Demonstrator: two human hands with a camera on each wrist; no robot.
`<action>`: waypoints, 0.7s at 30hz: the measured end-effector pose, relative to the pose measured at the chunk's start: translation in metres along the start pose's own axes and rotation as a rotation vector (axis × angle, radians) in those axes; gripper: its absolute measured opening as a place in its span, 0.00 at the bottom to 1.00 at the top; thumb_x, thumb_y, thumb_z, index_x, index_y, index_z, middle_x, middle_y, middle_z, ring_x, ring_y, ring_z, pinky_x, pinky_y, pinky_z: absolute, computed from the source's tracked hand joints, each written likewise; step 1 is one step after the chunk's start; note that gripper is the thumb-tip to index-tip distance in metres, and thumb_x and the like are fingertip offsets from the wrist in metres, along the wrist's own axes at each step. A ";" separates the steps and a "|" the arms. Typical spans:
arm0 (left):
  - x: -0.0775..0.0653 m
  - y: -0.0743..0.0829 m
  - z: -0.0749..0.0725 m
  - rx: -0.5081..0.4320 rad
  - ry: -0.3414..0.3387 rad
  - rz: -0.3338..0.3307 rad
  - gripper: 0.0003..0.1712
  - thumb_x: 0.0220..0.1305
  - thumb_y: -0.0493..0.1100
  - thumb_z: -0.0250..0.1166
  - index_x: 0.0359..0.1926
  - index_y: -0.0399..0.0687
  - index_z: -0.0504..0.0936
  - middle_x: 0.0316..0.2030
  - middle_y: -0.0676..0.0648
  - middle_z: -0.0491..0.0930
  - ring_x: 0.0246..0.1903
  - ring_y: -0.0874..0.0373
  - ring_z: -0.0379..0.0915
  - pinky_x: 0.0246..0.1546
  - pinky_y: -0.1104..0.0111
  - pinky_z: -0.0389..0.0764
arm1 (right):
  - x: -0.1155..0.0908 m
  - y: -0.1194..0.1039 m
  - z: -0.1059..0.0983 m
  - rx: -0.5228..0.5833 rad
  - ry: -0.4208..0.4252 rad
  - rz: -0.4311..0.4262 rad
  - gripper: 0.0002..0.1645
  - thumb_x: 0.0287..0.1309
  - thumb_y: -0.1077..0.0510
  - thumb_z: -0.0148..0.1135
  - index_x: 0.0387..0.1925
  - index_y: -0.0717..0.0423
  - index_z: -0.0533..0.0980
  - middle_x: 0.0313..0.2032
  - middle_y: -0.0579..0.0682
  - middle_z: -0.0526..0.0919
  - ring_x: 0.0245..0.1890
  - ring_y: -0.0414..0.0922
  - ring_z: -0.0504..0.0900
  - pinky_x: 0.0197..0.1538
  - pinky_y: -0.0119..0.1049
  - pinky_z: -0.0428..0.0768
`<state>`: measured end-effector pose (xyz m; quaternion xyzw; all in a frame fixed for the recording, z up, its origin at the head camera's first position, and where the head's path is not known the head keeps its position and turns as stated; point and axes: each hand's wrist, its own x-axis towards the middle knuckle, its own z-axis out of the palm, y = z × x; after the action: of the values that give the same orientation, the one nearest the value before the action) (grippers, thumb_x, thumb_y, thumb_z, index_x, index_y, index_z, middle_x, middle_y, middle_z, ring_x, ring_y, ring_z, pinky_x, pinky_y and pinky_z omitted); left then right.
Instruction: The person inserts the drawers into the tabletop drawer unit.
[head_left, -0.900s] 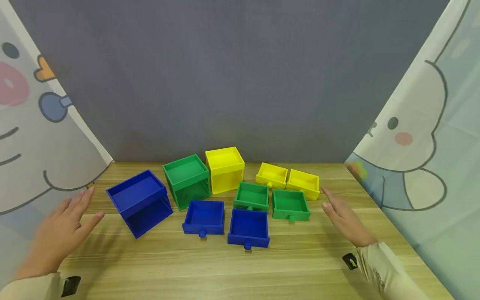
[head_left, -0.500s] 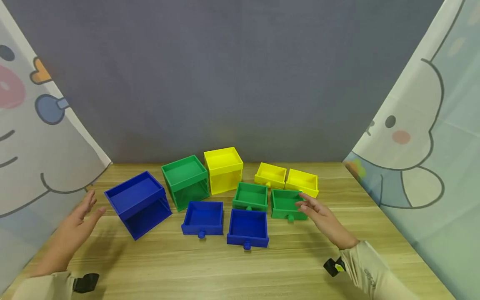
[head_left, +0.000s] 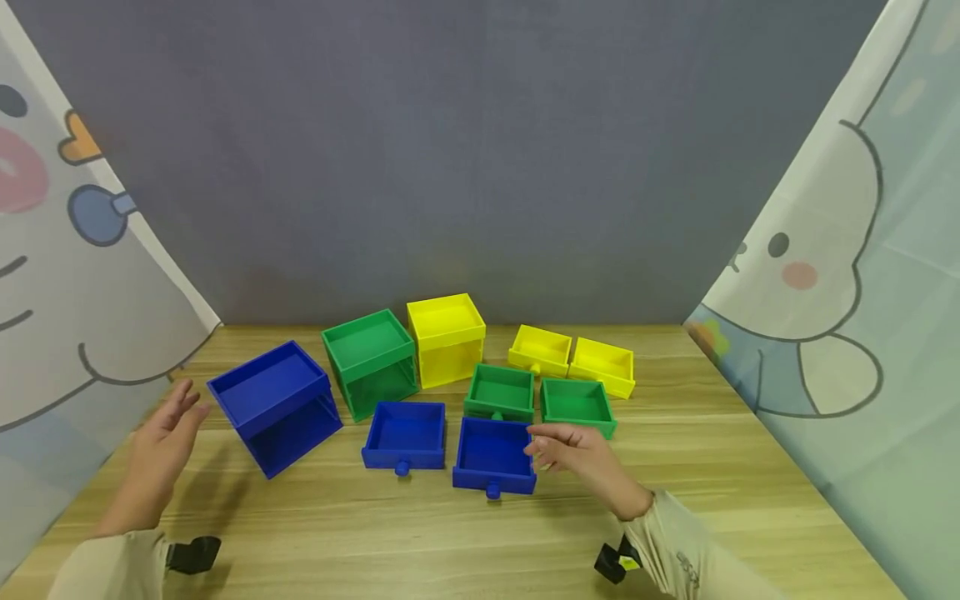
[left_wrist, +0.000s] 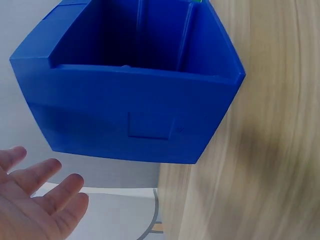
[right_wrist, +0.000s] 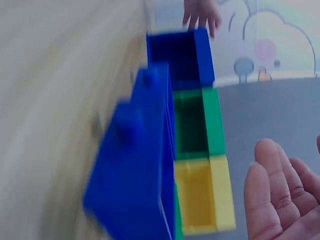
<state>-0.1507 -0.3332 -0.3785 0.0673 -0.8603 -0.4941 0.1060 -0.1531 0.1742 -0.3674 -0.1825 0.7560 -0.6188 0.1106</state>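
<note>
My right hand point(head_left: 581, 458) hovers at the right edge of the nearer blue drawer point(head_left: 495, 454), fingers loosely bent with nothing between them. That drawer's round knob faces me. Left of it lies a second blue drawer point(head_left: 405, 433). My left hand point(head_left: 157, 450) is held beside the blue cabinet point(head_left: 273, 392), apart from its side wall. In the left wrist view its fingers point(left_wrist: 65, 192) are spread, near the cabinet's outer wall point(left_wrist: 115, 115). The cabinet's front is an open hollow with rails inside.
A green cabinet point(head_left: 371, 350) and a yellow cabinet point(head_left: 447, 321) stand behind. Two green drawers point(head_left: 501, 390) and two yellow drawers point(head_left: 542, 348) lie to the right on the wooden table point(head_left: 360, 533). A grey backdrop rises at the back, with printed curtains on both sides.
My right hand has swept leftward from the table's right side, past the green drawer, to the nearer blue drawer. My left hand has shifted slightly right toward the blue cabinet. The drawers and cabinets stay put.
</note>
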 end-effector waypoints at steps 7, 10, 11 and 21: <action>0.004 0.002 0.007 0.003 -0.037 -0.002 0.40 0.75 0.56 0.42 0.75 0.43 0.37 0.72 0.35 0.40 0.70 0.37 0.35 0.60 0.85 0.50 | 0.013 0.002 0.039 0.285 -0.144 0.085 0.28 0.67 0.59 0.55 0.56 0.82 0.67 0.34 0.47 0.86 0.30 0.37 0.84 0.37 0.30 0.82; 0.004 0.004 0.008 0.047 -0.041 0.002 0.39 0.75 0.56 0.42 0.75 0.43 0.38 0.72 0.34 0.40 0.69 0.32 0.38 0.68 0.61 0.54 | 0.018 0.004 0.055 0.362 -0.207 0.120 0.27 0.67 0.60 0.55 0.56 0.83 0.66 0.31 0.44 0.85 0.28 0.34 0.83 0.34 0.26 0.81; 0.005 0.005 0.008 0.079 -0.044 -0.001 0.39 0.75 0.56 0.42 0.75 0.43 0.38 0.71 0.31 0.40 0.67 0.28 0.40 0.67 0.49 0.54 | 0.020 0.004 0.061 0.382 -0.225 0.132 0.27 0.68 0.60 0.54 0.55 0.83 0.67 0.31 0.44 0.85 0.28 0.34 0.83 0.33 0.25 0.81; 0.003 -0.003 0.008 0.230 -0.090 0.006 0.42 0.74 0.58 0.42 0.74 0.44 0.32 0.69 0.27 0.37 0.61 0.17 0.43 0.51 0.28 0.53 | 0.028 0.012 0.107 0.443 -0.341 0.337 0.26 0.71 0.60 0.48 0.62 0.76 0.65 0.31 0.48 0.85 0.27 0.34 0.83 0.36 0.28 0.82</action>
<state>-0.1553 -0.3290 -0.3845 0.0541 -0.9154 -0.3944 0.0604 -0.1384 0.0692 -0.3999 -0.1274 0.5933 -0.7016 0.3735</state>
